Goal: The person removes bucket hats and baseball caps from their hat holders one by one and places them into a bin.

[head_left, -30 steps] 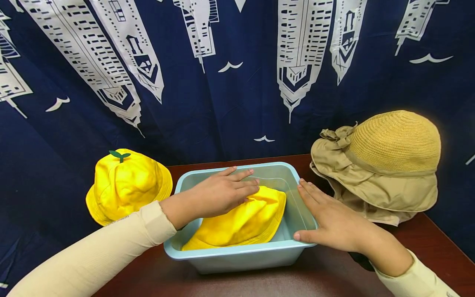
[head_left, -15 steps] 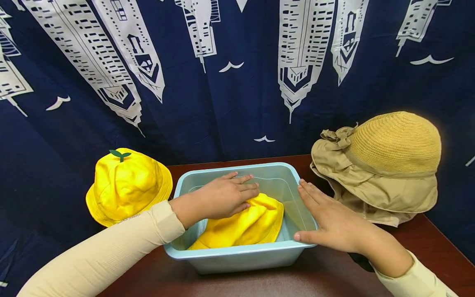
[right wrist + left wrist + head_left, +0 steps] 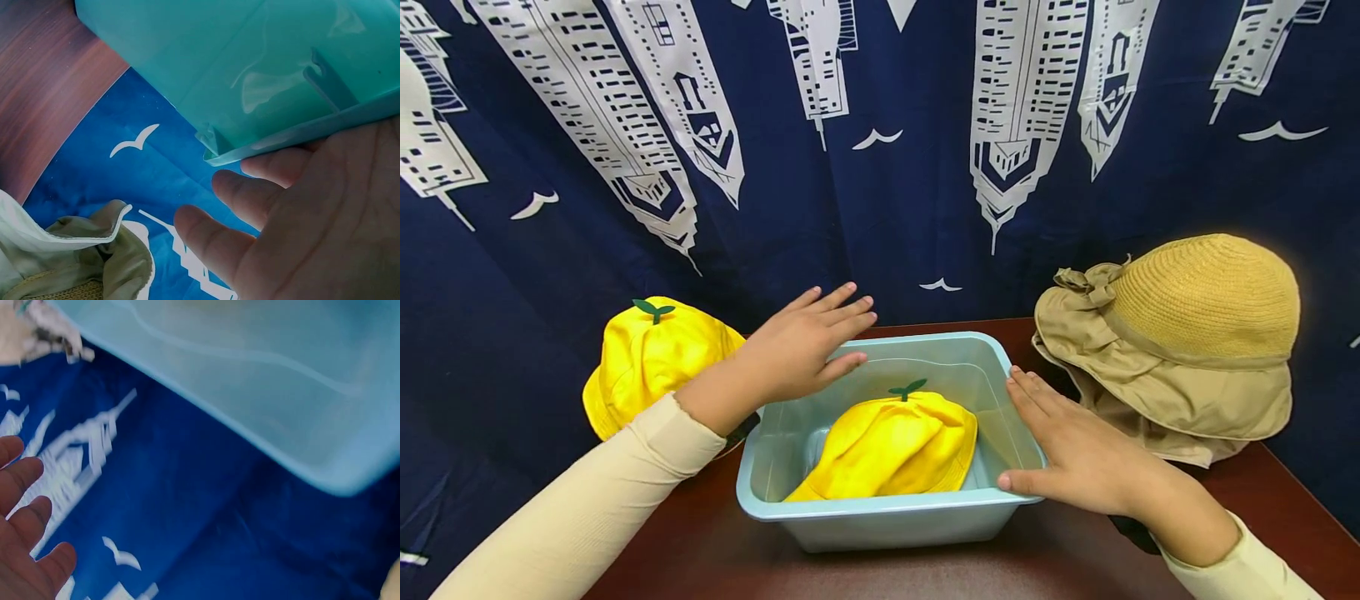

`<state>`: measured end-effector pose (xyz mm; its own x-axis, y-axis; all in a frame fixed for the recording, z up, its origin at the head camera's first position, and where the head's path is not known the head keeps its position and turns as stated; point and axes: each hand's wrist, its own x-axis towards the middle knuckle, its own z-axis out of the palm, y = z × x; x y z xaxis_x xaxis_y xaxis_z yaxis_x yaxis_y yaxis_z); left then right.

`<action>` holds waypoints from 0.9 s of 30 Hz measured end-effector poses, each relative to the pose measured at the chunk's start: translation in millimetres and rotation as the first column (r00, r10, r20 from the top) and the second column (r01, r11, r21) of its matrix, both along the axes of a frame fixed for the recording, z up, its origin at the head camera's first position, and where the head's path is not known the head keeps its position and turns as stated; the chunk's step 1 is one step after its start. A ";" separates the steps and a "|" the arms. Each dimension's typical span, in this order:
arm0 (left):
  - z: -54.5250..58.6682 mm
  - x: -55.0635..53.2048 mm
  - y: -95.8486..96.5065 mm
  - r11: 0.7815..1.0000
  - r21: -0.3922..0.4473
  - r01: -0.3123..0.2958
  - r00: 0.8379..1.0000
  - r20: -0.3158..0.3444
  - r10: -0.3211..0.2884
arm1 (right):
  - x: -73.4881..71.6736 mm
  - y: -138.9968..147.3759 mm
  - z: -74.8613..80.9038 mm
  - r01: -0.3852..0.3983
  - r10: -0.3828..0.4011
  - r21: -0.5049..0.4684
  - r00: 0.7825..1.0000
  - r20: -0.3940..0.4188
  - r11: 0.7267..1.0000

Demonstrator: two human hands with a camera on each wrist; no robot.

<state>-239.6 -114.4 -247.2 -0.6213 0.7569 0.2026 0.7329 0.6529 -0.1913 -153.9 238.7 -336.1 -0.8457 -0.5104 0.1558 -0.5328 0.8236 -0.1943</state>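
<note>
A yellow bucket hat (image 3: pixel 891 446) with a green sprout on its crown lies inside a light blue plastic basin (image 3: pixel 887 506). My left hand (image 3: pixel 801 346), fingers straight and spread, is raised over the basin's back left corner and holds nothing. In the left wrist view its fingertips (image 3: pixel 39 515) are apart from the basin's rim. My right hand (image 3: pixel 1075 446) rests flat along the basin's right rim, thumb near the front corner. From the right wrist, the palm (image 3: pixel 325 219) shows against the outside of the basin wall (image 3: pixel 187 56).
A second yellow sprout hat (image 3: pixel 658 354) sits left of the basin, partly behind my left forearm. At right stands a straw sun hat (image 3: pixel 1206 304) with a tan fabric brim and bow. The brown table (image 3: pixel 700 550) ends at a navy skyline-print cloth (image 3: pixel 910 217).
My left hand has come off the hat in the basin and moved up and left, uncovering the green sprout. My right hand stays on the rim.
</note>
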 end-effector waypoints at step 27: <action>20.2 -23.7 -186.0 0.829 0.149 -0.539 0.842 0.108 0.528 | 1.3 -4.7 2.4 0.031 -0.031 0.041 0.999 -0.010 0.999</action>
